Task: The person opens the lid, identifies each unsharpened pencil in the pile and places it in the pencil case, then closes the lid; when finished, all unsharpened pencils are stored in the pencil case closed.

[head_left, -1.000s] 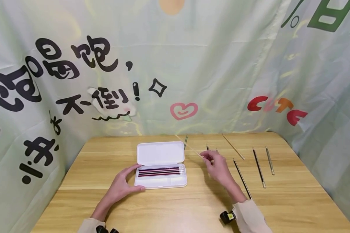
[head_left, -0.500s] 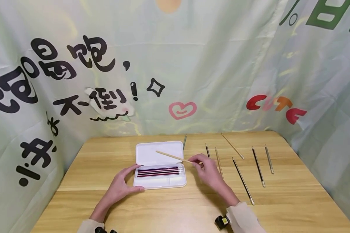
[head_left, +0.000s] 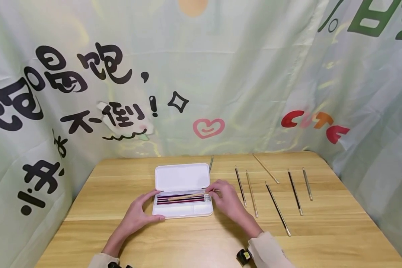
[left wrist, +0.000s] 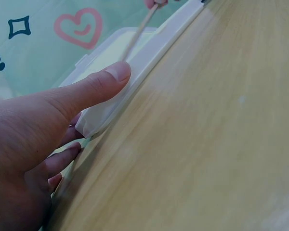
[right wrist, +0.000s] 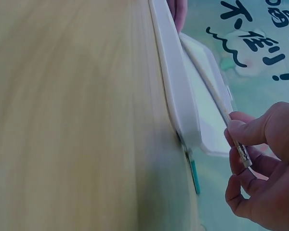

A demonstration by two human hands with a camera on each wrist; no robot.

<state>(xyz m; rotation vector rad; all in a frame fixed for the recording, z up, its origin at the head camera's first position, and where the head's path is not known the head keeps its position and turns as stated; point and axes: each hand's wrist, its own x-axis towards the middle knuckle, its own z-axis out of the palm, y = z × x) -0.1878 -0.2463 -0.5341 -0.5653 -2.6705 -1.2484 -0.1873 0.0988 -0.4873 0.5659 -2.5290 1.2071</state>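
Note:
An open white pencil case (head_left: 184, 212) lies on the table, its lid (head_left: 182, 178) folded back. Several dark red-and-black pencils (head_left: 181, 202) lie side by side in its rear compartment. My left hand (head_left: 137, 213) holds the case's left end, thumb on the front wall and forefinger at the hinge side. Between thumb and fingers my right hand (head_left: 228, 201) pinches a light wooden pencil (head_left: 184, 196) close to its eraser end (right wrist: 243, 156). This pencil slants over the dark ones inside the case; whether it touches them I cannot tell.
Right of the case lie several loose pencils, among them a light one (head_left: 251, 193), black ones (head_left: 278, 208) and a grey one (head_left: 307, 184). A greenish pencil (head_left: 211, 163) sticks out behind the lid. A printed cloth (head_left: 254, 82) hangs behind the wooden table (head_left: 201, 242).
My right hand has carried the light pencil left and down, from beside the lid to over the case's pencil compartment. The left hand has stayed on the case.

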